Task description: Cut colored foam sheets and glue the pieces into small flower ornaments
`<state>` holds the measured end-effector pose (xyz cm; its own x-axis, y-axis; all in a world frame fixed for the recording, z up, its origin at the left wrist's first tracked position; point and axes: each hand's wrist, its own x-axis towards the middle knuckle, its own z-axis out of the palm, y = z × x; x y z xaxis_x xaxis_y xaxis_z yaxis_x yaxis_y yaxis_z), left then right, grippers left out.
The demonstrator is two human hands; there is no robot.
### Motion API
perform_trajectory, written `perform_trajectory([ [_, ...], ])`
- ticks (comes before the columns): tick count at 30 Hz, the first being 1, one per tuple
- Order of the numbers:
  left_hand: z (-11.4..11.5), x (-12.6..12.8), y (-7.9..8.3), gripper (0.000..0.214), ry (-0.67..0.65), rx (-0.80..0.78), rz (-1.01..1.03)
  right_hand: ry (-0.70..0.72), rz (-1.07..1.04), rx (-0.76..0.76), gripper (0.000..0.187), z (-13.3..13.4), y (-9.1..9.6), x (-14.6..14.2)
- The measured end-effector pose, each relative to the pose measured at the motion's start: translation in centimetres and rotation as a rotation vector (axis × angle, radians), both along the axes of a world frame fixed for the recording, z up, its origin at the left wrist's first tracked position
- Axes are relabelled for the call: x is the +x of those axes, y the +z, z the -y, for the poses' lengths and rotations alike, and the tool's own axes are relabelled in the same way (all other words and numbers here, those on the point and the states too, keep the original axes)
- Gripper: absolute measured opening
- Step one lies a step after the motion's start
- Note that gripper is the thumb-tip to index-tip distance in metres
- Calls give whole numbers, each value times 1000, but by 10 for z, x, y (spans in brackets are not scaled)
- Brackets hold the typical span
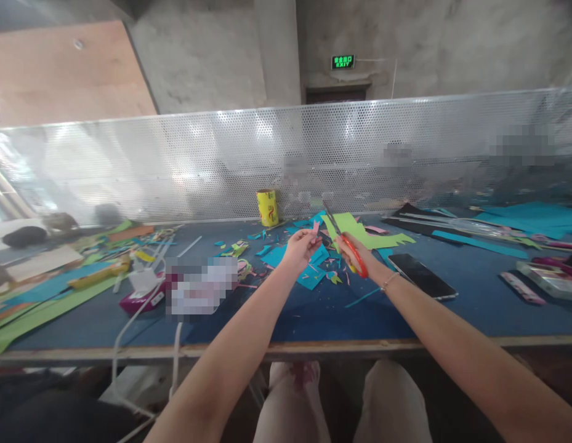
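Between the fingertips of my left hand (300,249) is a small pink paper piece (316,227), pinched and held upright. My right hand (348,251) grips red-handled scissors (358,257), their blades pointing up and away from me; whether the blades are spread is hard to make out. The scissors are apart from the pink piece, a little to its right. Under and around both hands lie blue paper scraps (312,277) and many small offcuts. A light green sheet (354,229) with a jagged edge lies just behind my right hand.
A yellow can (268,208) stands by the perforated metal screen (212,166). Right of my hand lies a phone (422,277); further right are blue sheets (535,218). At left sit a purple power strip (142,300) with white cables, a yellow tool (98,275) and green paper strips (50,307).
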<state>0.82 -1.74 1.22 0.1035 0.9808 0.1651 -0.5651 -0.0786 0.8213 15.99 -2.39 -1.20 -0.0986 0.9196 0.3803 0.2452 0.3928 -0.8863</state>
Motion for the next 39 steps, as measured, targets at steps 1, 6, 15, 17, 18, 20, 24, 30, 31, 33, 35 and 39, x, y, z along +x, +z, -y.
perform_trajectory([
  [1, 0, 0, 0, 17, 6, 1, 4, 0, -30, -11, 38, -2, 0, 1],
  [6, -1, 0, 0, 18, 55, -15, -24, 60, -79, -97, 37, -1, -1, 0],
  [15, -6, -6, 0, 17, 52, -20, 36, 137, 152, 9, 28, 8, -2, -11],
  [17, -6, -6, 1, 14, 27, -30, 59, 146, 138, -1, 27, 9, -2, -11],
  [18, -6, -6, 1, 12, 18, -34, 65, 150, 126, -9, 27, 9, -1, -11],
  [20, -4, -5, 2, 8, 11, -45, 61, 155, 107, -23, 27, 10, 0, -12],
  [24, -1, -3, 4, 6, 37, -53, 43, 170, 96, -41, 28, 11, 1, -12],
  [30, 2, -1, 4, 6, 82, -20, -19, 197, 86, -66, 30, 14, 3, -13],
  [31, 3, 0, 4, 6, 88, -11, -23, 196, 79, -72, 30, 15, 4, -13],
  [33, 2, 0, 4, 6, 96, 2, -33, 199, 57, -94, 31, 16, 4, -13],
  [35, 2, 1, 3, 7, 107, 7, -49, 206, 30, -130, 33, 19, 4, -13],
  [39, 1, 0, 2, 8, 118, 18, -74, 209, 14, -172, 33, 24, 7, -14],
])
